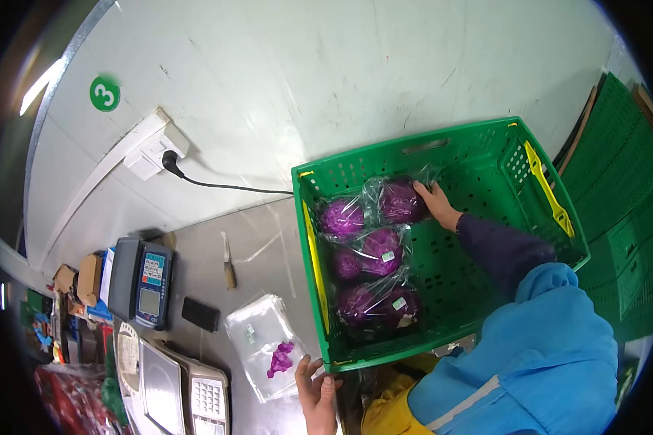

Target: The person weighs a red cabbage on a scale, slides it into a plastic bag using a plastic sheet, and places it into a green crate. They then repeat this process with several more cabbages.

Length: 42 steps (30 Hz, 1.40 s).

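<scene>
My right hand [440, 206] reaches into a green plastic crate [442, 134] and grips the right side of a red cabbage [399, 201] in clear plastic wrap. Its fingertips are partly hidden behind the cabbage. Other wrapped red cabbages fill the crate's left side: one [342, 216] beside it, a labelled one [382, 250] nearer me, and a further labelled pack [376, 307] at the near end. By the crate's near left corner, my left hand [318, 395] is empty, its fingers apart and curved.
Left of the crate, clear plastic bags [257, 330] lie on the table with a purple leaf scrap [280, 359] on top. A knife [228, 262], a black phone-like object [200, 315], a label printer [151, 283] and a weighing scale [185, 388] are farther left. A black cable [228, 188] runs behind the crate.
</scene>
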### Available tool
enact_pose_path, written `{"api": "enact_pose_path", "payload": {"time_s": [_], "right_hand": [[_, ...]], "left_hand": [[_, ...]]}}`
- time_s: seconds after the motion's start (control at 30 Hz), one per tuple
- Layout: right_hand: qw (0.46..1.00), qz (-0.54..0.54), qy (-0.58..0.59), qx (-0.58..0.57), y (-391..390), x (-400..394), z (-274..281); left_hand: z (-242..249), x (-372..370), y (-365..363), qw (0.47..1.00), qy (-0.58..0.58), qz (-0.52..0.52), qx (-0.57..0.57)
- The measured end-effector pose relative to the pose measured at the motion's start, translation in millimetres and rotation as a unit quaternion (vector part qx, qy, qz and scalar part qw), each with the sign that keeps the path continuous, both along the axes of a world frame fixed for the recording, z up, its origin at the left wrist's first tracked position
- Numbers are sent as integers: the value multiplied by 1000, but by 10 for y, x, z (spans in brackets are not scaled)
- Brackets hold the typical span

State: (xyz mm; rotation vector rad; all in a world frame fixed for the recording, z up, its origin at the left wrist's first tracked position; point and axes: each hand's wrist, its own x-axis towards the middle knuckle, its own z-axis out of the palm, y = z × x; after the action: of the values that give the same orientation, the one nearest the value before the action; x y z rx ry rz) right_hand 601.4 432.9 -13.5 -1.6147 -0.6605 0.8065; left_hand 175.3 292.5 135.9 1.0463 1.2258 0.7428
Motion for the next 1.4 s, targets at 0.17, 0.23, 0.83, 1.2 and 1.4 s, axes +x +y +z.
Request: {"api": "enact_pose_path", "payload": {"time_s": [0.17, 0.23, 0.83, 1.2, 1.4], "right_hand": [[991, 3, 12, -136, -128, -9, 443], [982, 3, -36, -185, -194, 201, 481], [938, 284, -77, 186, 597, -2343, 1270], [499, 863, -79, -6, -2282, -6936, 1128], [455, 878, -149, 21, -3170, -8326, 399]], "left_hand": [[95, 52, -12, 1000, 5, -3, -18], [-37, -60, -30, 1000, -9, 8, -13], [-852, -1566, -1602, 953, -69, 282, 87], [-1340, -3366, -3485, 644, -314, 697, 5], [-1473, -3939, -3473, 542, -499, 674, 61]]}}
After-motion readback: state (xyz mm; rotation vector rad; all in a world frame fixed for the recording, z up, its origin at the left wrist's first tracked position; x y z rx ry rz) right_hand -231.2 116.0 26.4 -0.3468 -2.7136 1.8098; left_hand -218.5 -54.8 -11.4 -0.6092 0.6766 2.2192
